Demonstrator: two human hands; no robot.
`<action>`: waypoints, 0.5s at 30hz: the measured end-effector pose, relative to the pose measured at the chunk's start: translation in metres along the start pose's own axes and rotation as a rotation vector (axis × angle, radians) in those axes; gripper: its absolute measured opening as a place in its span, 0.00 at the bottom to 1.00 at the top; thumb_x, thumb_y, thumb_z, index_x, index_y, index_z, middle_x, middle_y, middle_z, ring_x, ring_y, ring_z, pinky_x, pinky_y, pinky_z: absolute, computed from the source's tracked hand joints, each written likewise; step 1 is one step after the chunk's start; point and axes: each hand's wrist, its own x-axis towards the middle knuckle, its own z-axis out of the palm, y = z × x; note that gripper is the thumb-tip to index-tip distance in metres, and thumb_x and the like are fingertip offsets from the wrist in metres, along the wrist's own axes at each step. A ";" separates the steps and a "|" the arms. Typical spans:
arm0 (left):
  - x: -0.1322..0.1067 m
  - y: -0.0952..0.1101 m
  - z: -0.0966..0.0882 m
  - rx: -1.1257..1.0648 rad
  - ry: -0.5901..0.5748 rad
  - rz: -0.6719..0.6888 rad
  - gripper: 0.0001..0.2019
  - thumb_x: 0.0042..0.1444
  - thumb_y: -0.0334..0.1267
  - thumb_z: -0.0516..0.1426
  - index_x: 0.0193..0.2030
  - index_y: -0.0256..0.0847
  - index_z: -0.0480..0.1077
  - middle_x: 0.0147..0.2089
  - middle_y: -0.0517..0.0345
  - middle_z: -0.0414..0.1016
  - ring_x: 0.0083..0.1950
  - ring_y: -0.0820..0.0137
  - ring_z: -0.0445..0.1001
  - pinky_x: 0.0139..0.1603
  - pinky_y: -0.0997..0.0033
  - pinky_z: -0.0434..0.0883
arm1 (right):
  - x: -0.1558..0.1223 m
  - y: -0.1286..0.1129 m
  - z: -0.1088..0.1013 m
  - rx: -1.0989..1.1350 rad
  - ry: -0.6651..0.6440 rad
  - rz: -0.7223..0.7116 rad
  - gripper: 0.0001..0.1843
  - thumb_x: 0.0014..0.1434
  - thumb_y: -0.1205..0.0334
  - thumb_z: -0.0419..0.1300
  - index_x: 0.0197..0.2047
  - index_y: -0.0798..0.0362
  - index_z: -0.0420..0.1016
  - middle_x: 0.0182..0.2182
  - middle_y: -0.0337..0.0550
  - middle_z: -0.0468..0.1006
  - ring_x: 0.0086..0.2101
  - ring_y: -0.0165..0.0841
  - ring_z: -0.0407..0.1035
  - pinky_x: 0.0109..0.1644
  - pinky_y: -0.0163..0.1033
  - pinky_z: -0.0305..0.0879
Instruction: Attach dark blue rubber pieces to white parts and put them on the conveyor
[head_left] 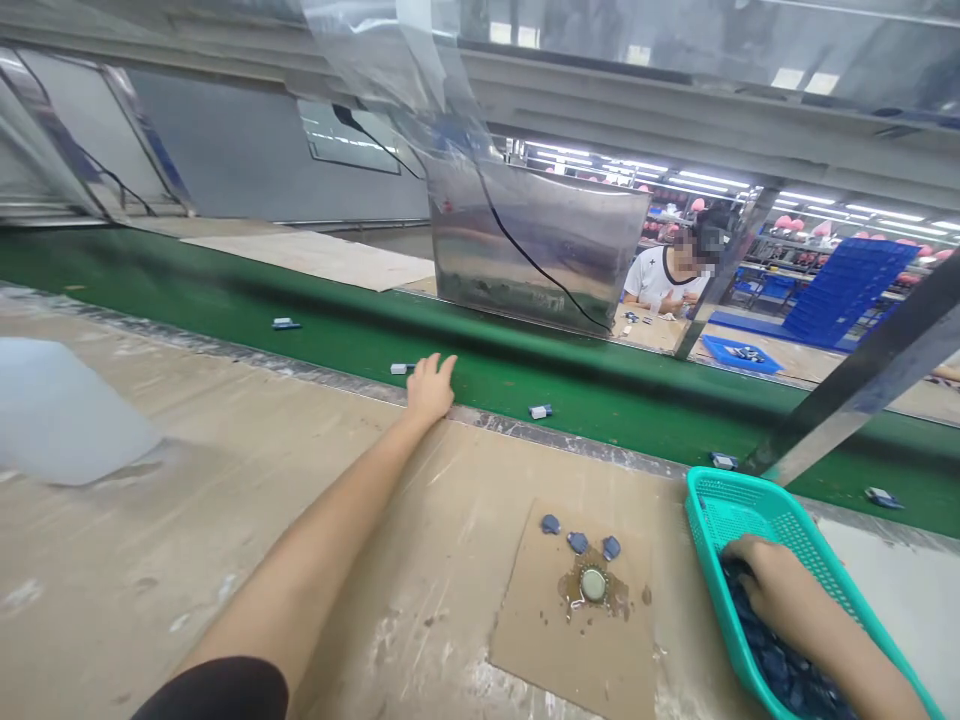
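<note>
Teal plastic basket [750,515], lower right: right hand [780,585] among dark blue parts [780,665], grip undetermined. Left hand [431,390] open at the edge of the green conveyor belt [600,405], beside a small component [401,368].

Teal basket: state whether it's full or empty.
Partly full: the teal plastic basket holds a heap of dark blue pieces at its near end, with the right hand in them; its far end shows bare mesh.

A glossy teal plastic basket [739,510], matt brown cardboard [532,640], a smooth green belt [637,420], polished steel sheeting [525,250].
</note>
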 end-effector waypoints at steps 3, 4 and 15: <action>0.013 -0.035 -0.012 -0.023 -0.007 -0.176 0.29 0.48 0.25 0.48 0.61 0.35 0.55 0.65 0.40 0.45 0.64 0.48 0.47 0.57 0.44 0.53 | 0.001 -0.003 -0.005 0.042 -0.022 0.011 0.23 0.43 0.83 0.46 0.35 0.57 0.75 0.33 0.50 0.75 0.36 0.41 0.69 0.40 0.40 0.65; 0.017 -0.043 -0.016 -0.047 -0.027 -0.207 0.29 0.47 0.25 0.49 0.59 0.36 0.58 0.65 0.40 0.48 0.63 0.48 0.50 0.57 0.43 0.53 | 0.000 -0.003 -0.006 0.070 -0.013 0.009 0.22 0.43 0.83 0.46 0.35 0.57 0.75 0.32 0.49 0.74 0.36 0.41 0.69 0.40 0.40 0.65; 0.014 -0.001 -0.030 -0.580 -0.037 -0.253 0.16 0.40 0.27 0.54 0.40 0.33 0.69 0.46 0.43 0.69 0.57 0.49 0.61 0.58 0.52 0.57 | -0.006 -0.039 -0.037 1.036 0.270 -0.019 0.14 0.53 0.51 0.57 0.38 0.50 0.77 0.39 0.47 0.72 0.37 0.40 0.67 0.40 0.43 0.68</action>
